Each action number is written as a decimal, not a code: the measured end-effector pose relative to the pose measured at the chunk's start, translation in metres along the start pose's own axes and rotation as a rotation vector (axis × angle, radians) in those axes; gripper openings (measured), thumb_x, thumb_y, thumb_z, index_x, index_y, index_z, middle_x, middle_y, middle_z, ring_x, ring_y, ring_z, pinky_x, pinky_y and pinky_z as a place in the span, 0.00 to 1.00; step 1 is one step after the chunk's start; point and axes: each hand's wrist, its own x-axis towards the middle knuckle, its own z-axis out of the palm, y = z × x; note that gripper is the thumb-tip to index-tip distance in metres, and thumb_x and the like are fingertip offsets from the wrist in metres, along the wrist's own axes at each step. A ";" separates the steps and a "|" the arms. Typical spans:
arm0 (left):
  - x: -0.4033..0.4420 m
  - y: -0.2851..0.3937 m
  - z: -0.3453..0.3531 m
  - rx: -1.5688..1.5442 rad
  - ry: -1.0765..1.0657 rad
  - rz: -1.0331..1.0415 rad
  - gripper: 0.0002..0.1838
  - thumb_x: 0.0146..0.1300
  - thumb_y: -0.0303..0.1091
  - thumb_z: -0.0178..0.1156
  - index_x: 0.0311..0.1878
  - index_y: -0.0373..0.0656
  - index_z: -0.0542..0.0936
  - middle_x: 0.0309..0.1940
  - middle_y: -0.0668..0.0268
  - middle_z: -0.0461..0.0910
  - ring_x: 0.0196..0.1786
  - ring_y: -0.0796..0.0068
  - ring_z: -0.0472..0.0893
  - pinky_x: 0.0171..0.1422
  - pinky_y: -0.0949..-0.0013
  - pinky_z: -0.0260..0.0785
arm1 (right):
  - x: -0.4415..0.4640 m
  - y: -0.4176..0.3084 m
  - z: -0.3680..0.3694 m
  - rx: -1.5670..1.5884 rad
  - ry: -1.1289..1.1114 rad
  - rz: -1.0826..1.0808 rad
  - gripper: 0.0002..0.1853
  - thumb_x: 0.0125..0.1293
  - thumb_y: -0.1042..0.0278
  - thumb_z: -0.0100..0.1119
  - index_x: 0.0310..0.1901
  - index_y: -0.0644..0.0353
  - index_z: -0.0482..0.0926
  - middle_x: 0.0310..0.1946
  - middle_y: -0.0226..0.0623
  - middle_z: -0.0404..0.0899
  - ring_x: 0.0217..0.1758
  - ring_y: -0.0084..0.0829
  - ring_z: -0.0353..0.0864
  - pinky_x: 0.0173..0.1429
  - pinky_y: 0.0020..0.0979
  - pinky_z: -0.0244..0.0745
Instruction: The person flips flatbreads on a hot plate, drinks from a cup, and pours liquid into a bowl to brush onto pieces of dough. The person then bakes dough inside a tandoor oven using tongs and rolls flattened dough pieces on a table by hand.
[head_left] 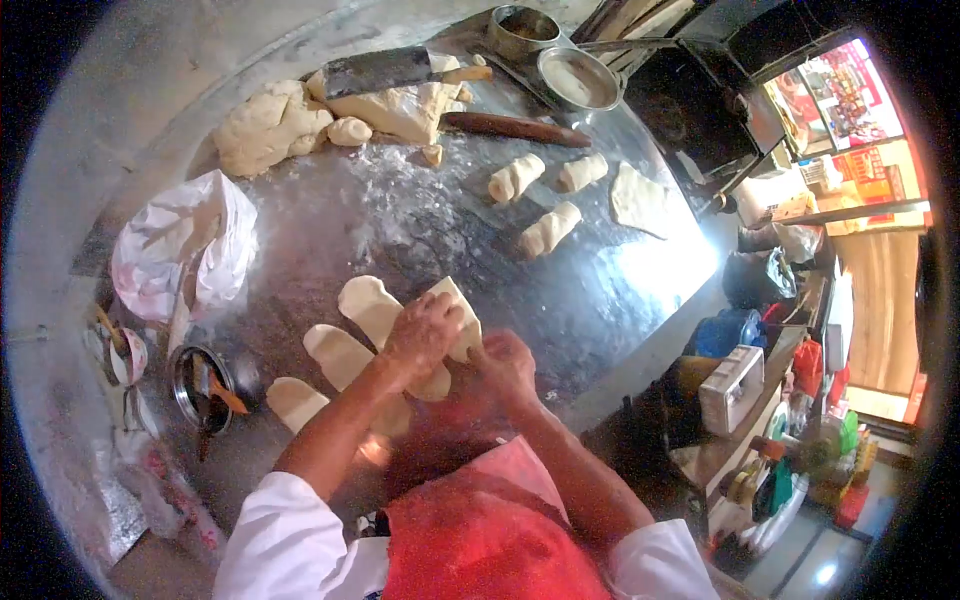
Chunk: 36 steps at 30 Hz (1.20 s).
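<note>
A pale, flattened piece of dough [458, 300] hangs between my two hands, just above the metal worktop. My left hand [425, 332] has its fingers closed on the left side of it. Lower and to the right, my right hand [505, 365] pinches its bottom edge. Under and beside my left forearm lie three long flat dough strips: an upper strip [368, 303], a middle strip [335, 355] and a lower strip [296, 402]. Several rolled-up dough pieces [516, 178] rest farther back, near a flat dough sheet [640, 202].
At the back, a broad-bladed cleaver [378, 72] lies on a dough block beside a large dough mound [270, 128]. A rolling pin [515, 128] and metal pans [578, 80] are nearby. Left stand a white plastic bag [185, 245] and a dark pot [190, 375]. Cluttered shelves [735, 435] are right.
</note>
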 end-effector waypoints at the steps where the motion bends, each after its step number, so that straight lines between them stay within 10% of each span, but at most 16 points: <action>1: 0.000 -0.003 -0.003 -0.006 -0.003 -0.001 0.14 0.55 0.35 0.61 0.42 0.43 0.71 0.38 0.57 0.72 0.45 0.52 0.76 0.48 0.52 0.71 | -0.002 -0.004 -0.001 -0.008 0.019 -0.028 0.14 0.56 0.61 0.64 0.38 0.64 0.79 0.31 0.39 0.79 0.36 0.29 0.78 0.42 0.31 0.74; 6: 0.007 -0.002 -0.022 -0.148 0.070 -0.315 0.18 0.55 0.36 0.62 0.47 0.42 0.71 0.40 0.55 0.72 0.44 0.49 0.76 0.48 0.52 0.71 | -0.002 0.006 -0.008 -0.024 0.057 0.017 0.12 0.56 0.64 0.63 0.36 0.64 0.78 0.30 0.37 0.79 0.34 0.28 0.78 0.39 0.31 0.74; 11: -0.008 0.041 0.002 -0.111 -0.192 0.211 0.22 0.58 0.37 0.60 0.55 0.44 0.70 0.53 0.55 0.72 0.55 0.52 0.74 0.54 0.52 0.70 | -0.012 0.029 -0.020 0.180 0.060 0.169 0.07 0.57 0.71 0.64 0.33 0.63 0.76 0.28 0.33 0.79 0.32 0.24 0.77 0.38 0.28 0.74; 13: 0.010 0.053 -0.044 -0.169 -0.066 -0.198 0.29 0.58 0.41 0.61 0.62 0.44 0.67 0.60 0.56 0.67 0.64 0.53 0.66 0.65 0.49 0.60 | -0.012 0.037 -0.020 0.258 0.040 0.149 0.07 0.57 0.71 0.64 0.34 0.63 0.76 0.28 0.32 0.79 0.32 0.24 0.77 0.38 0.29 0.74; 17: -0.012 0.076 -0.005 -0.056 0.010 -0.208 0.31 0.62 0.36 0.55 0.67 0.38 0.60 0.67 0.50 0.58 0.69 0.46 0.60 0.72 0.43 0.47 | 0.003 0.084 -0.005 0.394 -0.001 -0.001 0.09 0.58 0.71 0.64 0.37 0.65 0.77 0.31 0.34 0.80 0.34 0.26 0.77 0.39 0.30 0.74; 22: -0.026 0.112 0.004 -0.314 -0.039 -0.071 0.33 0.59 0.27 0.55 0.69 0.38 0.58 0.65 0.47 0.59 0.68 0.46 0.61 0.71 0.50 0.53 | -0.014 0.054 -0.031 0.524 -0.170 0.076 0.15 0.59 0.74 0.56 0.49 0.67 0.75 0.39 0.34 0.79 0.42 0.26 0.77 0.45 0.28 0.74; 24: -0.012 0.107 -0.008 -0.606 -0.065 -0.331 0.37 0.54 0.21 0.56 0.69 0.40 0.59 0.62 0.46 0.62 0.66 0.46 0.63 0.70 0.54 0.56 | -0.014 0.036 -0.045 0.636 -0.248 -0.054 0.16 0.60 0.74 0.55 0.50 0.67 0.75 0.41 0.34 0.78 0.45 0.25 0.76 0.48 0.28 0.74; 30: 0.051 0.076 -0.068 0.298 0.474 -0.286 0.34 0.56 0.29 0.60 0.67 0.42 0.64 0.66 0.49 0.60 0.65 0.45 0.63 0.70 0.48 0.53 | -0.008 -0.045 -0.084 0.754 -0.377 -0.451 0.14 0.66 0.69 0.53 0.52 0.62 0.76 0.39 0.33 0.77 0.42 0.21 0.74 0.46 0.26 0.73; 36: 0.081 0.029 -0.015 0.136 0.057 -0.577 0.36 0.59 0.36 0.60 0.71 0.43 0.58 0.68 0.49 0.58 0.68 0.47 0.60 0.70 0.47 0.52 | 0.023 -0.010 -0.148 0.280 -0.332 -0.434 0.14 0.67 0.67 0.53 0.52 0.63 0.75 0.34 0.34 0.77 0.36 0.20 0.72 0.42 0.26 0.72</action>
